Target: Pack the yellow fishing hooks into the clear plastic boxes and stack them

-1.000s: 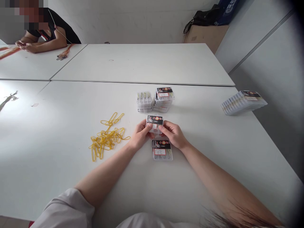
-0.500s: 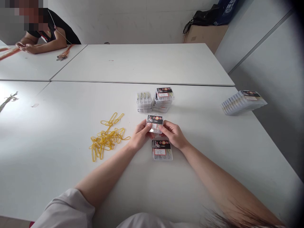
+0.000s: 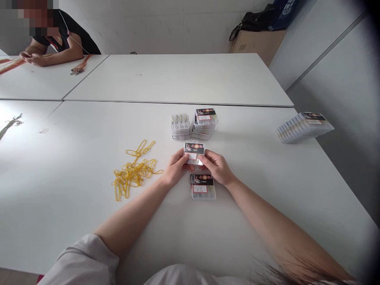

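Note:
My left hand (image 3: 175, 169) and my right hand (image 3: 216, 167) together pinch a small clear plastic box with a black and red label (image 3: 194, 151), held tilted just above the white table (image 3: 74, 206). Directly under my right hand lies a second box of the same kind (image 3: 203, 187), flat on the table. Behind the held box stand two short stacks of such boxes: one showing its clear side (image 3: 181, 126), one label up (image 3: 204, 123). A loose heap of yellow rubber bands (image 3: 133, 171) lies to the left of my left hand.
A fanned row of the same boxes (image 3: 304, 126) rests at the table's right edge. Another person (image 3: 52, 39) sits at the far left table with orange cords (image 3: 83, 65). A cardboard box with a dark bag on it (image 3: 258, 35) stands by the back wall.
The held box has shifted very slightly between my fingers; otherwise nothing has moved.

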{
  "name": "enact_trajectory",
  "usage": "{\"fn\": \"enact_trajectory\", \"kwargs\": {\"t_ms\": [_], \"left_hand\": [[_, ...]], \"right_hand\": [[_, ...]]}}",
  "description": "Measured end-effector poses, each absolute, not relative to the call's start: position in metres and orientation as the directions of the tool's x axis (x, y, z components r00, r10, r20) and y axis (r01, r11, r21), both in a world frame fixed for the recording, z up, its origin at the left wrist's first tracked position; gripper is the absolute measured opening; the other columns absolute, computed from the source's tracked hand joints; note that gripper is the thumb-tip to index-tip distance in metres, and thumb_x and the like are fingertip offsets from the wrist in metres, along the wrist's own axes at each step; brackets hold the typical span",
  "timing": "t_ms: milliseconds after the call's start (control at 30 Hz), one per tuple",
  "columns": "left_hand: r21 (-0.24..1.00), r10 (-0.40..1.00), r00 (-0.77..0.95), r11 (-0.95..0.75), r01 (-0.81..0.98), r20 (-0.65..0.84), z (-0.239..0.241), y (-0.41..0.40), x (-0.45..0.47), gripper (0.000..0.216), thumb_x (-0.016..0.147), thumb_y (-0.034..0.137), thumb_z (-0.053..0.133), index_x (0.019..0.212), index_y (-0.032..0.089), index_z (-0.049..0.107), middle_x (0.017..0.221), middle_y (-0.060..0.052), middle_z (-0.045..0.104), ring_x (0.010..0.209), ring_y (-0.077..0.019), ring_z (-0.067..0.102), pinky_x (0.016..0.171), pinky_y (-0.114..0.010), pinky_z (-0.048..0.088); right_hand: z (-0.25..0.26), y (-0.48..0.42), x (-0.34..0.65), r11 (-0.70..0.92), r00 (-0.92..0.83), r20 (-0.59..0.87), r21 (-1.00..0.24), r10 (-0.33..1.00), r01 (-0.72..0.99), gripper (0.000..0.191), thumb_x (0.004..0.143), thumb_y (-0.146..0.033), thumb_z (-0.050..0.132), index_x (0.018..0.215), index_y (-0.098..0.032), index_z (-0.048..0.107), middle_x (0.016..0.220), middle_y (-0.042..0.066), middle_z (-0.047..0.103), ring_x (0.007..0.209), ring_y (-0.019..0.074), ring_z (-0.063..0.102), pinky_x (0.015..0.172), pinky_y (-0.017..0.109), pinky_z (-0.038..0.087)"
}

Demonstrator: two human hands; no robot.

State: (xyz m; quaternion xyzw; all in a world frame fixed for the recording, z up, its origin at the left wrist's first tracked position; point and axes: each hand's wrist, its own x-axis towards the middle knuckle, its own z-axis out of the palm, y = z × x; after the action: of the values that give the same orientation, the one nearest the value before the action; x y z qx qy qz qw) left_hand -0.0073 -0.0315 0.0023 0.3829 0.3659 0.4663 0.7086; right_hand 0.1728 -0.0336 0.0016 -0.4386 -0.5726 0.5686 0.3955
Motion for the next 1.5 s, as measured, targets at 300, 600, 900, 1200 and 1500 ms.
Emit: {"fn": "enact_trajectory", "kwargs": {"t_ms": [300,600,900,1200,1500], "left_hand": [[0.887,0.939,0.305,0.27,-0.374,-0.157,0.0029,-0.0314,-0.0076,0.037,0.081,0.048,0.075,0.098,0.016,0.066,0.082,-0.003,0.065,0.065,-0.0113,0.059,0.062,-0.025,0.049],[0.906,0.963,0.218,0.229,-0.356,-0.157,0.0024,-0.0324,-0.0046,0.041,0.083,0.055,0.071,0.094,0.015,0.064,0.078,-0.002,0.065,0.06,-0.0097,0.057,0.059,-0.024,0.048],[0.913,0.96,0.227,0.237,-0.332,-0.166,0.0004,-0.0319,-0.0037,0.043,0.081,0.055,0.074,0.093,0.015,0.061,0.078,-0.001,0.065,0.06,-0.009,0.058,0.058,-0.022,0.049],[0.891,0.946,0.276,0.265,-0.369,-0.168,0.0031,-0.0321,-0.0059,0.045,0.079,0.054,0.076,0.092,0.014,0.061,0.076,-0.002,0.066,0.061,-0.0108,0.061,0.058,-0.024,0.05],[0.894,0.946,0.286,0.256,-0.368,-0.153,0.0006,-0.0312,-0.007,0.043,0.08,0.052,0.076,0.091,0.014,0.062,0.078,-0.002,0.066,0.063,-0.0112,0.062,0.062,-0.025,0.051]], "right_hand": [[0.0034,-0.0331,0.172,-0.031,-0.285,-0.049,-0.997,0.957,0.068,0.037,0.093,-0.057,0.057,0.1,-0.023,0.07,0.091,0.004,0.069,0.084,0.0198,0.062,0.071,0.03,0.055],[0.0018,-0.0327,0.1724,-0.037,-0.292,-0.054,-0.997,0.955,0.063,0.036,0.094,-0.055,0.058,0.104,-0.023,0.071,0.096,0.004,0.069,0.085,0.0199,0.061,0.073,0.031,0.056],[0.0008,-0.0331,0.1734,-0.023,-0.296,-0.05,-0.995,0.954,0.094,0.035,0.094,-0.055,0.057,0.102,-0.023,0.069,0.09,0.003,0.065,0.079,0.018,0.059,0.071,0.029,0.053],[0.0015,-0.0323,0.1733,-0.023,-0.285,-0.043,-0.997,0.957,0.075,0.036,0.094,-0.055,0.057,0.096,-0.021,0.067,0.084,0.002,0.062,0.077,0.0167,0.056,0.068,0.028,0.051],[0.0016,-0.0322,0.1727,-0.014,-0.29,-0.027,-0.999,0.957,0.047,0.033,0.096,-0.052,0.056,0.099,-0.021,0.068,0.086,0.002,0.065,0.079,0.0163,0.059,0.067,0.026,0.052]]}}
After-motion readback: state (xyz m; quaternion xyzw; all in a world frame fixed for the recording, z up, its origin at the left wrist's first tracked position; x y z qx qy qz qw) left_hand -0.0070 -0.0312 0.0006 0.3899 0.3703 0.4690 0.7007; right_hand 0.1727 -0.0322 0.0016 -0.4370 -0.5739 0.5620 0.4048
